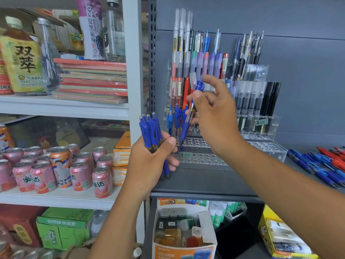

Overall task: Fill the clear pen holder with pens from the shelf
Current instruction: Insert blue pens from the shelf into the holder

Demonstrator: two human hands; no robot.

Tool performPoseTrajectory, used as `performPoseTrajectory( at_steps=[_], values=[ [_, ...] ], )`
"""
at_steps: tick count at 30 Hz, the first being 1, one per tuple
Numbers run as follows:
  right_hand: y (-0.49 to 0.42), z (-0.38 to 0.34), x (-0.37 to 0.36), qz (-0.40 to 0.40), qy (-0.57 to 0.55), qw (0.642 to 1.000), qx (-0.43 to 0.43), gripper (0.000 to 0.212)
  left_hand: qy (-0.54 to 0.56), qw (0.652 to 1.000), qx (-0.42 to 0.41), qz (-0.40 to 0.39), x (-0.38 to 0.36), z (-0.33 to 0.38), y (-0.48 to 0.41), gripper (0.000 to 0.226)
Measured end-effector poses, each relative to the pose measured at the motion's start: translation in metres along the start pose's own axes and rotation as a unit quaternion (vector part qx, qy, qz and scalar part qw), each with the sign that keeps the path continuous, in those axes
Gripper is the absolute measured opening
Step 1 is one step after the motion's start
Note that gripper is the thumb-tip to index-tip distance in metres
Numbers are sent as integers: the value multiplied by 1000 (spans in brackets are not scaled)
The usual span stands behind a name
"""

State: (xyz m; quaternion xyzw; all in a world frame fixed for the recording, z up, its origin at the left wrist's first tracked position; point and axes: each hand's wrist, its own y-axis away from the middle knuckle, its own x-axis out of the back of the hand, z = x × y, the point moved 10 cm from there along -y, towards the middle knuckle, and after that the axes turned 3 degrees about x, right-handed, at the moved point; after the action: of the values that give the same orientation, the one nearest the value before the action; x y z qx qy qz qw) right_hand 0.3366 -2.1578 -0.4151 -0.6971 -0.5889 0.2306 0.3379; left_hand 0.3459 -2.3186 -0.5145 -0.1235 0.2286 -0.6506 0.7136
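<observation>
- The left hand (149, 161) curls its fingers round a bundle of blue pens (150, 129), tips down.
- The right hand (216, 116) pinches one blue pen (186, 128) with thumb and finger, the other fingers spread, over the clear pen holder (201, 159).
- It is probably light, stiff and smooth, best held mid-barrel.
- Loose pens (317, 165) lie on the shelf (205, 182).

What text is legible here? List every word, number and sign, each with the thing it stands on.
"双萃": yellow label of the tea-coloured plastic bottle.
"NFC": purple and white drink pouch.
"¥10": pale green price tag on the clear tiered pen holder.
"达": pink drink cans.
Too blurred to read: print on the green cardboard box and the orange box of small bottles.
</observation>
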Motion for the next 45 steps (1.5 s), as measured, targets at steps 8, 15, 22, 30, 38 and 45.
performPoseTrajectory(
  at_steps=[8, 15, 22, 30, 38, 45],
  values=[
    [-13, 4, 16, 34, 15, 999, 6, 33, -38, 999, -8, -25, -4, 1, 0, 30],
    [-19, 9, 19, 41, 45, 998, 15, 32, -63, 995, -17, -78, -8, -2, 0, 47],
    [-16, 21, 13, 19, 66, 998, 13, 31, -29, 993, 5, -113, -19, -6, 2, 17],
    [-9, 22, 4, -7, 57, 998, 18, 33, -10, 994, 13, -107, -20, -3, 4, 7],
    [-13, 23, 3, -4, 58, 998, 1, 34, -9, 995, 23, -97, -19, 0, 4, 20],
    [-8, 33, 2, -38, 77, 996, 0, 35, 0, 993, 41, -110, -22, -4, 6, 26]
  ],
)
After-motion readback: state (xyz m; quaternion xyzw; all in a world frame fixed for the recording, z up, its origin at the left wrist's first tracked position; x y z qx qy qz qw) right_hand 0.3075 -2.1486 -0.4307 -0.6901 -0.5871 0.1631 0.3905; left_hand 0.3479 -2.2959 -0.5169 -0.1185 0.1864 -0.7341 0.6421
